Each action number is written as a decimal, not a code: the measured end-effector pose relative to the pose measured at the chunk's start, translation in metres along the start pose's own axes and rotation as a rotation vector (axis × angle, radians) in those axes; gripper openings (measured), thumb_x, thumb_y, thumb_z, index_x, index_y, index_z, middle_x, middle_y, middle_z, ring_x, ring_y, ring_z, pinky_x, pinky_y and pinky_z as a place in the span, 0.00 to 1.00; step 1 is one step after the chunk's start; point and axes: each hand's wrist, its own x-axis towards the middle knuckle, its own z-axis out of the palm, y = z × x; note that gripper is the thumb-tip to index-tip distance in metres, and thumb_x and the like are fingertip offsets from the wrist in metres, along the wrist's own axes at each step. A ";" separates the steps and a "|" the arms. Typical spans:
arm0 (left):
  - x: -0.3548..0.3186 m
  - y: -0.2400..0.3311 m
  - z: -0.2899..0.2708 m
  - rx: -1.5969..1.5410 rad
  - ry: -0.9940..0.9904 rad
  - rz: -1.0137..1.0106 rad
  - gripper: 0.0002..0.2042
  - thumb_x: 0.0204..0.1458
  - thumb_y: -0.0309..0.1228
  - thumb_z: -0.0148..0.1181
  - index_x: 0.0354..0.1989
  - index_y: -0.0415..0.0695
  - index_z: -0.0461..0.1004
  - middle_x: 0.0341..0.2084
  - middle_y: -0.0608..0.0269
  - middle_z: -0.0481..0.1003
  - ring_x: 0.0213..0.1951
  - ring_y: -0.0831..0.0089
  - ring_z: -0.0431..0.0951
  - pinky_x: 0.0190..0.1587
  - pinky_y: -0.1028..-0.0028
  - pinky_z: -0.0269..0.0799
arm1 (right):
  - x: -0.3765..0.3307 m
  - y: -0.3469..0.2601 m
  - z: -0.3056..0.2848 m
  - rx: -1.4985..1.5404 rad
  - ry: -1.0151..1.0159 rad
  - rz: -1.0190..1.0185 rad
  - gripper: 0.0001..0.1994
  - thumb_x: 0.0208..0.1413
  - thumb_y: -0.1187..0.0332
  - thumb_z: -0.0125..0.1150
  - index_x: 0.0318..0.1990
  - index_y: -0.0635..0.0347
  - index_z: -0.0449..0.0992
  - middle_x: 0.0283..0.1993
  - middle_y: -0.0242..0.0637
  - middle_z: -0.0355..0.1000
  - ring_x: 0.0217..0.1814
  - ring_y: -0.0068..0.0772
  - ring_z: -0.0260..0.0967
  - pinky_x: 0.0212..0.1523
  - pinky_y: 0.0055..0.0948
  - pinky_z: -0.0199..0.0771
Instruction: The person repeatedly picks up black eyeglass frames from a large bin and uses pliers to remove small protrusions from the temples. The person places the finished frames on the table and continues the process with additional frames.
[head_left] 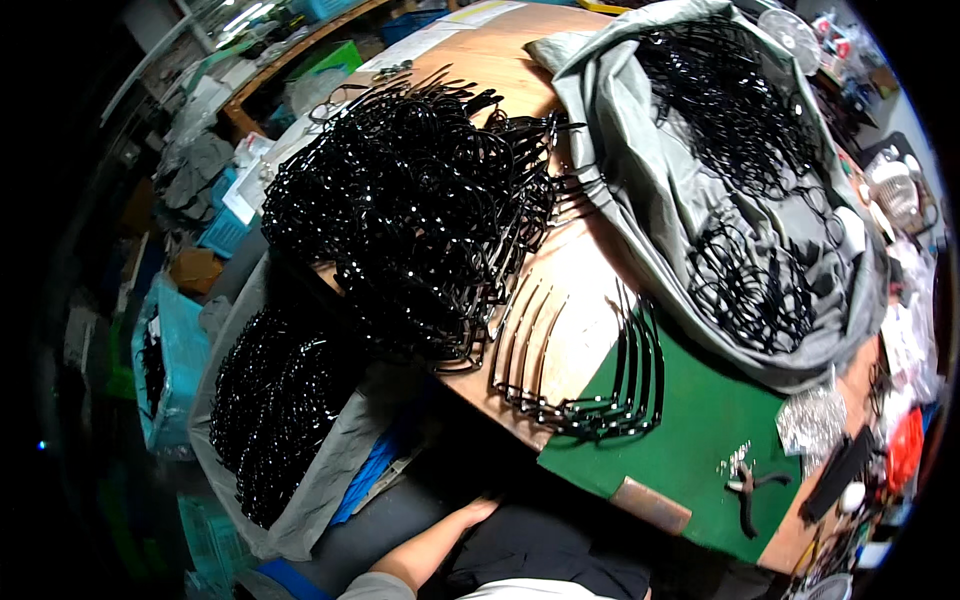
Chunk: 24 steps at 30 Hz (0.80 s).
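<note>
My left hand [482,509] rests low by my lap, just below the table edge; its fingers are lost in shadow, and I make out nothing in it. My right hand is out of the picture. Nearest on the table, several black eyeglass frames [580,415] stand nested in a row, temples pointing away, partly on a green mat [700,430]. Beyond them to the left rises a large tangled heap of glossy black eyeglass frames [400,200]. Dark-handled pliers [746,490] lie on the mat beside small clear bits [737,459].
A grey cloth sack [640,210] holding more black frames fills the right of the table. At left, a grey-lined bin [330,480] of black frames stands below the tabletop. A small wooden block [650,505] sits at the front edge. A clear plastic bag [812,420] lies far right.
</note>
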 end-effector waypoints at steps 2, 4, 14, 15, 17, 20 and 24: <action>0.002 0.016 -0.001 0.080 0.033 0.094 0.29 0.53 0.50 0.39 0.54 0.38 0.60 0.49 0.47 0.64 0.53 0.58 0.62 0.53 0.69 0.56 | 0.031 -0.007 0.013 -0.007 -0.011 -0.008 0.11 0.46 0.65 0.54 0.33 0.63 0.74 0.33 0.49 0.71 0.34 0.49 0.68 0.35 0.37 0.68; 0.002 0.028 0.001 0.104 0.024 0.059 0.29 0.53 0.50 0.39 0.54 0.38 0.60 0.49 0.47 0.64 0.52 0.58 0.62 0.53 0.69 0.56 | 0.059 -0.015 0.021 -0.013 -0.026 -0.016 0.11 0.47 0.65 0.54 0.34 0.63 0.74 0.33 0.49 0.71 0.35 0.49 0.68 0.36 0.37 0.68; 0.011 0.079 0.006 0.027 0.020 -0.141 0.26 0.53 0.47 0.42 0.52 0.39 0.62 0.48 0.48 0.66 0.51 0.58 0.64 0.52 0.69 0.58 | 0.123 -0.014 0.004 -0.060 -0.099 -0.031 0.12 0.48 0.65 0.52 0.35 0.63 0.74 0.36 0.50 0.70 0.39 0.50 0.67 0.39 0.38 0.67; 0.020 0.083 0.001 0.024 0.017 -0.133 0.26 0.53 0.47 0.42 0.52 0.39 0.62 0.47 0.48 0.66 0.51 0.58 0.64 0.52 0.69 0.58 | 0.124 -0.013 0.001 -0.065 -0.094 -0.024 0.12 0.48 0.64 0.52 0.35 0.63 0.74 0.36 0.50 0.70 0.39 0.50 0.67 0.40 0.38 0.67; 0.023 0.078 -0.005 0.014 0.012 -0.123 0.25 0.53 0.46 0.43 0.52 0.39 0.63 0.47 0.49 0.66 0.51 0.58 0.64 0.51 0.69 0.58 | 0.109 -0.005 0.002 -0.071 -0.089 -0.007 0.12 0.48 0.64 0.52 0.35 0.63 0.74 0.37 0.50 0.70 0.40 0.50 0.67 0.40 0.38 0.67; 0.046 0.062 -0.017 0.018 0.013 -0.078 0.25 0.53 0.46 0.43 0.51 0.39 0.63 0.47 0.49 0.67 0.50 0.58 0.65 0.51 0.69 0.59 | 0.094 0.005 0.012 -0.066 -0.039 0.000 0.13 0.48 0.64 0.51 0.36 0.63 0.74 0.38 0.51 0.70 0.41 0.50 0.67 0.41 0.39 0.67; 0.088 0.047 -0.028 -0.026 0.008 0.047 0.24 0.53 0.45 0.44 0.51 0.39 0.64 0.46 0.50 0.67 0.49 0.58 0.65 0.50 0.69 0.60 | 0.058 0.026 0.030 -0.045 0.082 0.034 0.13 0.49 0.64 0.50 0.36 0.63 0.74 0.39 0.51 0.70 0.43 0.51 0.66 0.43 0.39 0.66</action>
